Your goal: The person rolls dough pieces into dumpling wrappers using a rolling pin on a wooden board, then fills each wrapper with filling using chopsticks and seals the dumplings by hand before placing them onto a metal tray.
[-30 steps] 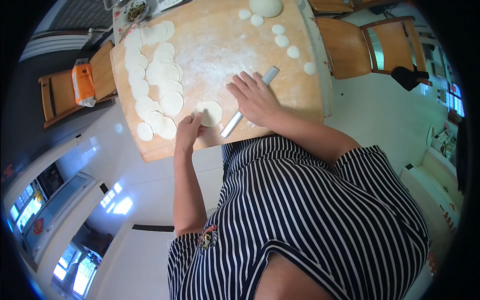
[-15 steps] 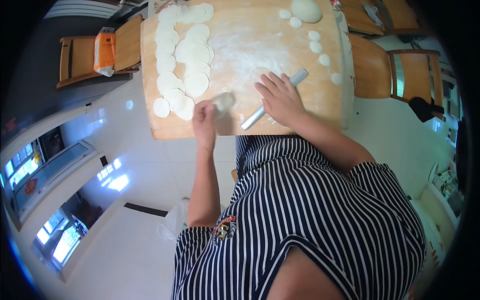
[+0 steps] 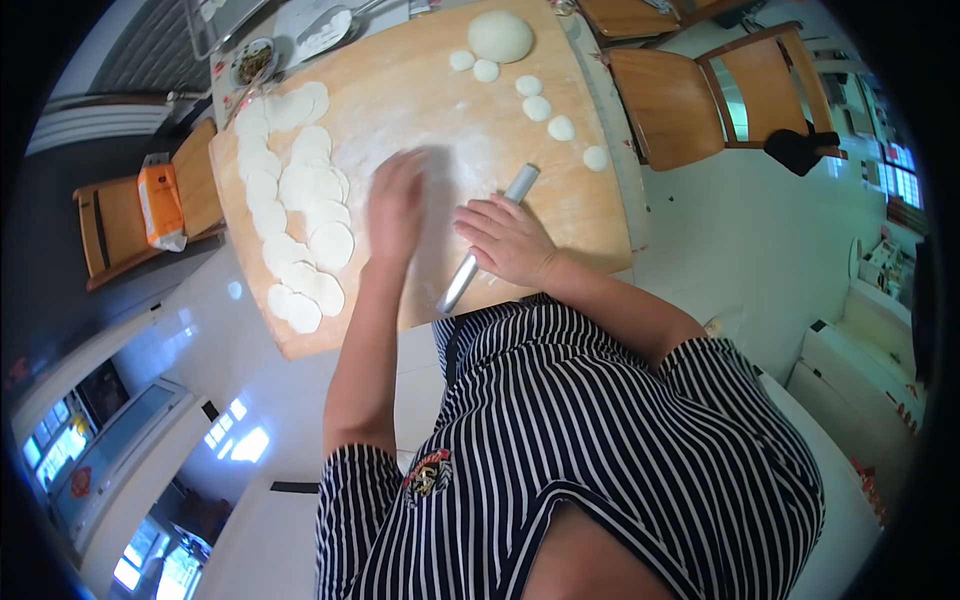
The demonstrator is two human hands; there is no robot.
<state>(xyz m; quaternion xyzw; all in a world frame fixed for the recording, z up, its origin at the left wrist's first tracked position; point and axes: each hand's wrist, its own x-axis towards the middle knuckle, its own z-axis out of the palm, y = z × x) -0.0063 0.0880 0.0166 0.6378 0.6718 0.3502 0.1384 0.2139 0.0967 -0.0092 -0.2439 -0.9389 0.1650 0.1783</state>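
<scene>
The wooden counter [image 3: 588, 222] is carrying a metallic rolling pin [image 3: 459, 283], probably rigid, slick and best held at its ends. The right hand [image 3: 508, 238] is resting across it, fingers outstretched, unclamped. The left hand [image 3: 396, 208] is hovering, blurred; whether its fingers are gripping, I cannot tell. Overlapping dough rounds [image 3: 332, 246] are lying leftward, likely soft, easily torn.

left side: wooden chair [image 3: 93, 235], orange packet [image 3: 160, 207] resting on it | right side: second wooden chair [image 3: 668, 108], black cloth-like item [image 3: 793, 152] at its backrest | pale glossy floor [image 3: 690, 255] | lower left: bright window [image 3: 178, 573]
</scene>
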